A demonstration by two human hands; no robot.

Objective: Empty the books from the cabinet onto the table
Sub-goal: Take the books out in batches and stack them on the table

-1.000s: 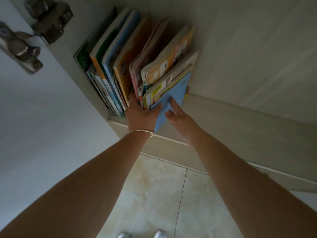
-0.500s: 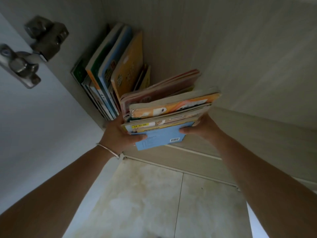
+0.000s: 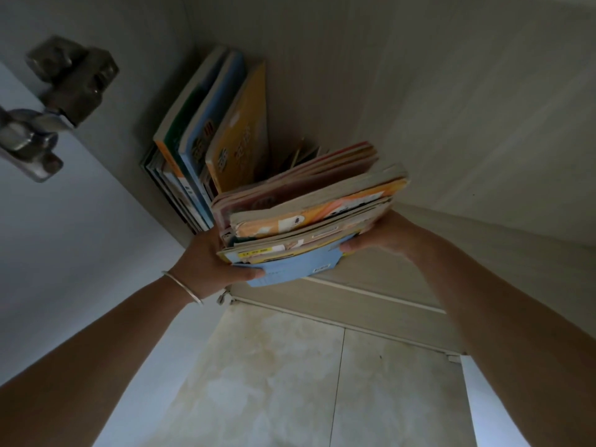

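Since half second ago, held stack of thin colourful paperback books drawn slightly further out, frame centre. Left hand and right hand grip its ends. Three upright books visible in beige cabinet, upper left; more behind, uncountable.

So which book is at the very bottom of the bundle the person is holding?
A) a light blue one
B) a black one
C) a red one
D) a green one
A: the light blue thin book sticks out underneath the bundle of worn colourful books, which the left hand and right hand hold from either side.
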